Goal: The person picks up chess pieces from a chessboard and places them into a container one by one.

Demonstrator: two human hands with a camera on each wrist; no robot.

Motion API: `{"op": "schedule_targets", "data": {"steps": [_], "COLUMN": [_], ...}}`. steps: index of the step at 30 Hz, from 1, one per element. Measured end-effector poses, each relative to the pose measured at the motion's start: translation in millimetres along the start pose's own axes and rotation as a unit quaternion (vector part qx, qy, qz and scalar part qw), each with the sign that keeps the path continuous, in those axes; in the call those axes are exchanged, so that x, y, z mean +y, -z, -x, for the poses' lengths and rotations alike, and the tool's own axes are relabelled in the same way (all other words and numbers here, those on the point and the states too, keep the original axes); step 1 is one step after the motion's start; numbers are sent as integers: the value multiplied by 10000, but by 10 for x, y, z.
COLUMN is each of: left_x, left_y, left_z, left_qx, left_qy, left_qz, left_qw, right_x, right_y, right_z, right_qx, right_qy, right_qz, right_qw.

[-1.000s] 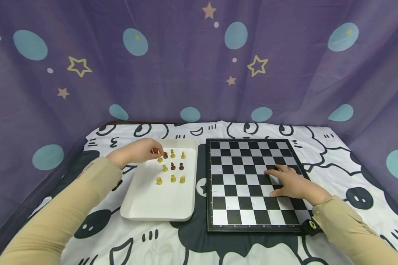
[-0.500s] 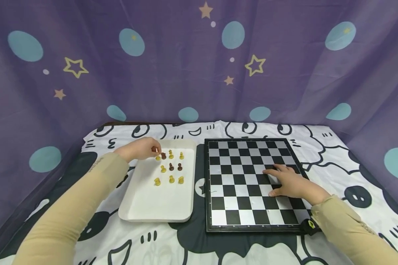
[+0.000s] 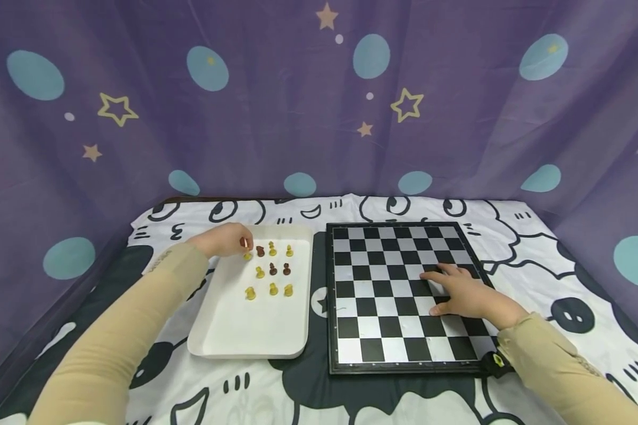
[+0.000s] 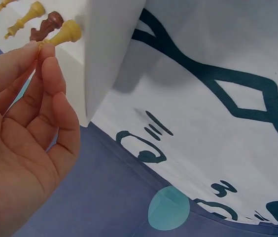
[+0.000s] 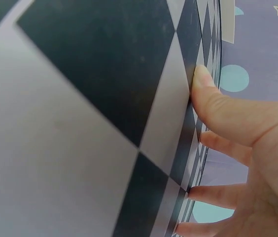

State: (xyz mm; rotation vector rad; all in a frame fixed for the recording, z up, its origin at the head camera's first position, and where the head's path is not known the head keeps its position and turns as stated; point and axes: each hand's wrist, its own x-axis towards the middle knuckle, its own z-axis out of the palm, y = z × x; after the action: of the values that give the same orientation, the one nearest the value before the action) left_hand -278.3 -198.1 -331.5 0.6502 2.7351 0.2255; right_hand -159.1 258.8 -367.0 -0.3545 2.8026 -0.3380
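My left hand [image 3: 224, 239] reaches over the far left part of the white tray [image 3: 250, 330]. Its thumb and fingertips pinch the narrow top of a yellow chess piece [image 4: 66, 32], whose wide base points away from the hand in the left wrist view. Close beside that piece is a brown knight [image 4: 48, 25]. Several yellow chess pieces and two smaller brown ones [image 3: 273, 269] stand in rows in the tray. On the right side of the chessboard [image 3: 387, 304], my right hand [image 3: 465, 296] rests with fingers spread, fingertips touching the squares and nothing held.
Tray and board lie side by side on a black-and-white cartoon cloth [image 3: 255, 389]. A small black object with a yellow-green mark [image 3: 495, 363] sits by the board's near right corner. Behind the table hangs a purple curtain [image 3: 298, 136].
The pinched yellow chess piece has shifted slightly left, away from the brown knight, with my left hand. My right hand stays put on the board. The head view has turned slightly.
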Motion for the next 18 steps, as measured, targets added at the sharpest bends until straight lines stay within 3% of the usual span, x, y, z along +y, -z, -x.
{"op": "schedule_targets", "data": {"steps": [5,18], "left_x": [-27,-13], "left_y": [-15,-11], "left_z": [-23,3], "left_qx": [-55,62], "left_qy": [101,-57], "left_qz": [20,-26], "left_qw": [9999,10000], "right_x": [-3,-15], "right_y": [3,12], "right_z": [1,-1], "right_qx": [0,-13], "right_qy": [-2,-33], "right_qz": [46,69], "right_qw": [10000,10000]}}
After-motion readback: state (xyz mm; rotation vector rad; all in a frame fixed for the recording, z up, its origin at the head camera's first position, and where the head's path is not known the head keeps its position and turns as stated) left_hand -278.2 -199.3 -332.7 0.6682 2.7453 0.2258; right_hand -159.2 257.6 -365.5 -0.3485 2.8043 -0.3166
